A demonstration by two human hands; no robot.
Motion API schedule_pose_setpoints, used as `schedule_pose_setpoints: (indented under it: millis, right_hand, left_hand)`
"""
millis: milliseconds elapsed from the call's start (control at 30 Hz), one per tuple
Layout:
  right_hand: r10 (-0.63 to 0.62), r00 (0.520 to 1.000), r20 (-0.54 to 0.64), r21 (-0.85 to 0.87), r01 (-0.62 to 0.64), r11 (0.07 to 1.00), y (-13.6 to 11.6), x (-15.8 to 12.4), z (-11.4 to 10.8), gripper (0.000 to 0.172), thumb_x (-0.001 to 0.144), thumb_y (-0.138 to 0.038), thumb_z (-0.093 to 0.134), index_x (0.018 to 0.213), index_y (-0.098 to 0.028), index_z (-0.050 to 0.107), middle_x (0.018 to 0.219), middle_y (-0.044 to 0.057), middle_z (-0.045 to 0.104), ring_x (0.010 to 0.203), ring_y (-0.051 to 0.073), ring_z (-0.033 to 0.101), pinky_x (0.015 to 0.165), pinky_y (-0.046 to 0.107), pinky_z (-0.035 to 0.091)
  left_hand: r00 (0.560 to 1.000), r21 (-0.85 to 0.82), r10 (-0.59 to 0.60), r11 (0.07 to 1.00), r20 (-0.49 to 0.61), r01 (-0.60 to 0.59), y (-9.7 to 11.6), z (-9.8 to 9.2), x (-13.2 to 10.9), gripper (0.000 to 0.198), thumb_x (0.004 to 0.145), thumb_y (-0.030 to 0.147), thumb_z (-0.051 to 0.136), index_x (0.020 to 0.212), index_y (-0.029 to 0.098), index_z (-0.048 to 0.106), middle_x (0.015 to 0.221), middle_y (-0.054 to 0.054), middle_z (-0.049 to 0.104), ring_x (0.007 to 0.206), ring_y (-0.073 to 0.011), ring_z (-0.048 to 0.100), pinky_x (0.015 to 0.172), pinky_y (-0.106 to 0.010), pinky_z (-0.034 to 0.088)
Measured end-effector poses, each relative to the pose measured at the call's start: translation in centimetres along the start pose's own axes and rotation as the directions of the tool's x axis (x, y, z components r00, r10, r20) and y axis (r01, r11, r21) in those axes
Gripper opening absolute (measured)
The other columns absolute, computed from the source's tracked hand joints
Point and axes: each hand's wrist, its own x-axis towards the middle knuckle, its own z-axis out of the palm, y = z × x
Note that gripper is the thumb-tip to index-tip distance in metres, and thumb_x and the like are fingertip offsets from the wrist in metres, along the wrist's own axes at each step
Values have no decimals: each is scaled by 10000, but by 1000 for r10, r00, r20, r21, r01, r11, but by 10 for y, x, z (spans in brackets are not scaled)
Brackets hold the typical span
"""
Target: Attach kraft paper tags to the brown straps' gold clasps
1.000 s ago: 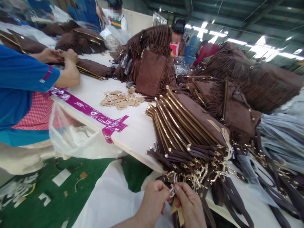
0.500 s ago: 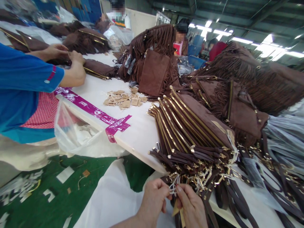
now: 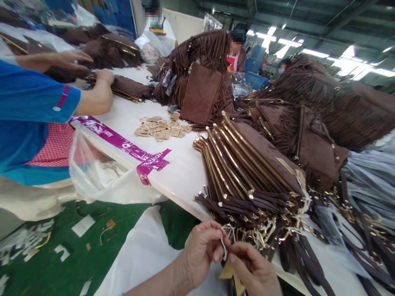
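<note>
The fingers (image 3: 216,242) of the left hand (image 3: 202,250) are pressed together on a loop of white string (image 3: 227,232), pinching it just off the near edge of the bench (image 3: 173,164). The right hand (image 3: 254,269) sits touching the left, its fingers curled in and nipping the same string where it meets a tan paper tag (image 3: 230,271) that hangs below the bench edge. The string runs up toward the gold hardware at the near end of a stack of brown zip bags (image 3: 247,164), which lies on the bench just beyond both hands, with dark straps (image 3: 296,255) trailing over the edge beside it. Further along the bench from the stack lies a small heap of loose tags (image 3: 160,129), and near the edge a strip of purple tape (image 3: 123,146). Beyond the stack rise piles of fringed brown bags (image 3: 324,98). At the far-left side of the bench a person in a blue sleeve (image 3: 31,111) has both hands on another bag.
</note>
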Motion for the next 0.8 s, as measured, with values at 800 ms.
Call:
schedule_pose_setpoints:
  millis: [800]
  right_hand:
    - [174, 985, -5, 560, -141, 816, 3, 11, 19, 429, 582, -378, 788, 907, -224, 552, 751, -21, 664, 648, 125, 592, 566, 209, 455]
  left_hand:
    - [911, 472, 64, 839, 408, -270, -33, -59, -25, 444, 633, 482, 707, 1004, 243, 671, 980, -57, 563, 589, -51, 483, 481, -151, 332]
